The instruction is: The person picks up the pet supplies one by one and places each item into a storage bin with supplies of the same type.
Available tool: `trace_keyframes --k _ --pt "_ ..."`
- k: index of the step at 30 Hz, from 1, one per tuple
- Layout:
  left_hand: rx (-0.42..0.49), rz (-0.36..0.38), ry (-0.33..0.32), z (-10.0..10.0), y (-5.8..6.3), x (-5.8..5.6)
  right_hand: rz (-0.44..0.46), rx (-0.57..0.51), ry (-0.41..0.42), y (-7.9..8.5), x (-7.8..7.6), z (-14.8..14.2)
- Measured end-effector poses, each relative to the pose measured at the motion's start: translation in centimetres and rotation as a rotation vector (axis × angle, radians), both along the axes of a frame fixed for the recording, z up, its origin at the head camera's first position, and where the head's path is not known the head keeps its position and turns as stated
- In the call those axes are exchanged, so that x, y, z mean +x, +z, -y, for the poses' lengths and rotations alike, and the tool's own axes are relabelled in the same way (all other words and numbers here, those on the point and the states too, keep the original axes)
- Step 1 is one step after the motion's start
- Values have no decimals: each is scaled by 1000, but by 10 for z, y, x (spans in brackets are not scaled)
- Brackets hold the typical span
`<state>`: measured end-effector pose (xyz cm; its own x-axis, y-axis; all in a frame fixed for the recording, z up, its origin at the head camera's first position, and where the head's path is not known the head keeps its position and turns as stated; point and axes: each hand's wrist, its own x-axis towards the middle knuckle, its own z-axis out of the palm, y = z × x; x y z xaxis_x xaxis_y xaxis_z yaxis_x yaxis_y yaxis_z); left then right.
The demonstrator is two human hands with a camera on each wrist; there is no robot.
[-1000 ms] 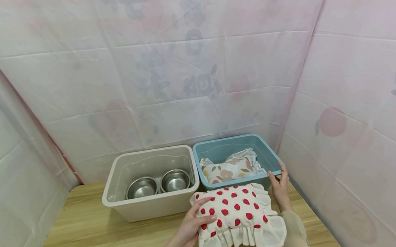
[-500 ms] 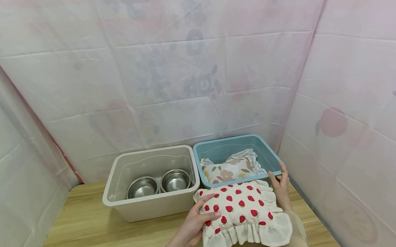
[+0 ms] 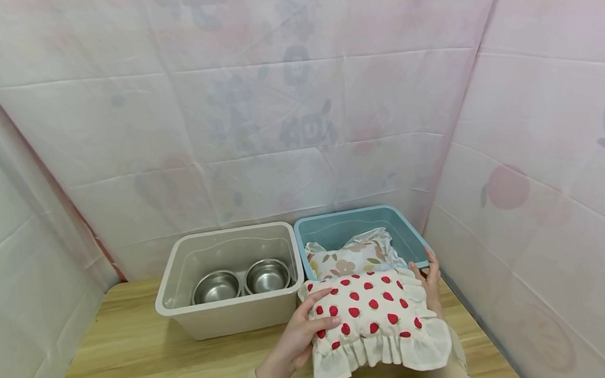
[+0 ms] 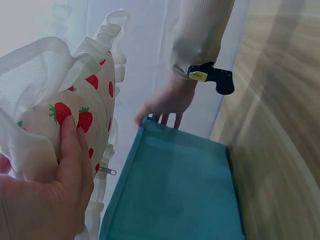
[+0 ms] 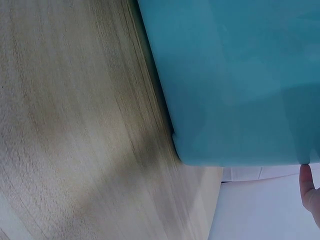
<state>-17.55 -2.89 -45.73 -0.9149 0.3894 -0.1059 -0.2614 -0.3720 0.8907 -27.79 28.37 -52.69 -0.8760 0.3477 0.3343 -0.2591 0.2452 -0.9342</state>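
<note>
My left hand [image 3: 303,330] grips the left side of a cream cushion [image 3: 374,306] with red strawberries and a ruffled edge. Its thumb lies on the printed face; in the left wrist view its fingers [image 4: 72,145] press the other side, near a zip pull [image 4: 107,171]. The cushion is held tilted in front of the blue bin [image 3: 326,231], overlapping its front rim. My right hand [image 3: 431,288] holds that bin's front right corner, fingers bent over the rim; the cushion ruffle partly covers its wrist. Inside the bin lies a flower-print cushion [image 3: 346,262].
Left of the blue bin, touching or nearly touching it, stands a beige bin [image 3: 237,319] with two steel bowls [image 3: 217,287] inside. Both bins rest on a wooden table [image 3: 152,360]. Printed fabric walls [image 3: 256,116] rise behind and on both sides.
My left hand has carried the strawberry cushion slightly right and up, toward the blue bin's front rim. The right hand has stayed at the bin's corner.
</note>
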Motion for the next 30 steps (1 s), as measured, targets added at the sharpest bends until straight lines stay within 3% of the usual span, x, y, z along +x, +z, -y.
trace_keyframes --k 9,16,30 --pt "-8 -10 23 11 7 -6 40 4 0 2 2 2" --pt "-8 -11 40 20 9 -11 19 29 -15 2 2 2" --pt "-35 -39 71 27 11 -24 86 -26 12 0 1 1"
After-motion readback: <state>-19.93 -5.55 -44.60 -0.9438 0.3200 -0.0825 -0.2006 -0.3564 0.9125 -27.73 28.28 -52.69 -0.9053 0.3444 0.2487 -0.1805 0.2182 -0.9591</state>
